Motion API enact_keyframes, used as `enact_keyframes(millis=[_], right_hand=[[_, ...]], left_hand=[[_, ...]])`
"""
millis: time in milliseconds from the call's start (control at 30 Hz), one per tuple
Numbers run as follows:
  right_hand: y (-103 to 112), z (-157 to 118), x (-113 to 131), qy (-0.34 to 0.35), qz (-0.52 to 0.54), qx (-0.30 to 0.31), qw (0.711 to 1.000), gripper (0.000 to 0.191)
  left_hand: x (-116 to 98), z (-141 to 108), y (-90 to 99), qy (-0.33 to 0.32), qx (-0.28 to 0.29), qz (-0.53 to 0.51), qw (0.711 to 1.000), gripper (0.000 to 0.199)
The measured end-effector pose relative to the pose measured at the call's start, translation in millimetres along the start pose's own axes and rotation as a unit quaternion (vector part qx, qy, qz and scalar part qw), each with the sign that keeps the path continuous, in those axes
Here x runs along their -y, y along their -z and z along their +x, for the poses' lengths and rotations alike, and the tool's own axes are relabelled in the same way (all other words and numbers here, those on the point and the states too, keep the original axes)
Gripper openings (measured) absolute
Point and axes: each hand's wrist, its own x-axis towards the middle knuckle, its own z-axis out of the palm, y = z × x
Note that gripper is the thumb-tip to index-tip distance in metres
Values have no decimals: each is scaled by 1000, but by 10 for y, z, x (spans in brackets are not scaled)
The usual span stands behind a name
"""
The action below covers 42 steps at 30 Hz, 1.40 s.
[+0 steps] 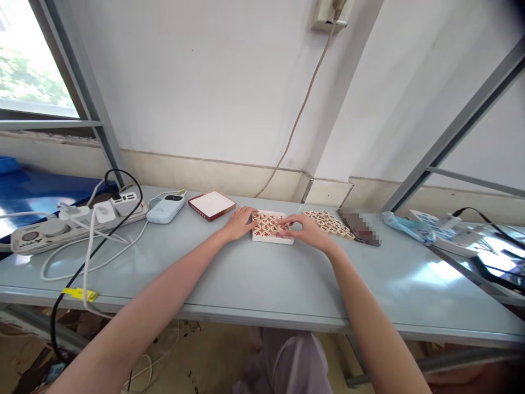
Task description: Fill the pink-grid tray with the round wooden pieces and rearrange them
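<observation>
A small white box [267, 238] on the table holds round wooden xiangqi pieces [265, 222] with red characters, laid in rows. My left hand [239, 224] grips the box's left edge, its thumb over the rim. Over the right side of the box, my right hand [308, 231] bends its thumb and forefinger around a red xiangqi piece, largely hidden by the fingers. Just right of that hand, black-lettered xiangqi pieces [328, 222] lie flat in a cluster on the table. A brown-edged box lid [212, 205] lies to the left of my left hand.
A blurred-out dark object [363, 225] lies beside the black pieces. At left stand a light-blue power bank [166, 209] and a power strip [77, 221] with chargers and looping cables. Plastic wrapping [408, 227] lies at right. The wall runs behind the grey table [262, 284].
</observation>
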Motion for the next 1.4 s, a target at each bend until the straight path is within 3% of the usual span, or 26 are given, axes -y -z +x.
enact_keyframes(millis=[400, 667, 733, 833, 933, 1033, 1200, 1400], right_hand=[[-96, 26, 18, -1, -72, 39, 997, 33], [-91, 42, -10, -28, -146, -24, 989, 40], [-115, 55, -120, -64, -195, -84, 975, 33], [-175, 71, -379, -131, -295, -180, 929, 33], [-212, 87, -629, -177, -346, -169, 906, 38], [-206, 101, -711, -162, -359, -143, 908, 31], [-112, 41, -494, -128, -336, -115, 926, 20], [81, -38, -231, -79, -169, -108, 976, 26]], left_hand=[[15, -9, 5, -18, 3, 6, 1000, 37], [23, -19, 3, -25, 4, 3, 1000, 36], [11, -24, 12, -18, 6, -2, 1000, 37], [-6, -27, 17, -12, 5, -4, 1000, 36], [0, -19, -2, -15, -1, -3, 1000, 34], [24, -4, -28, -19, -4, -6, 1000, 34], [39, -9, -28, -25, -5, -14, 1000, 34], [71, 3, -25, -27, 4, -18, 999, 37]])
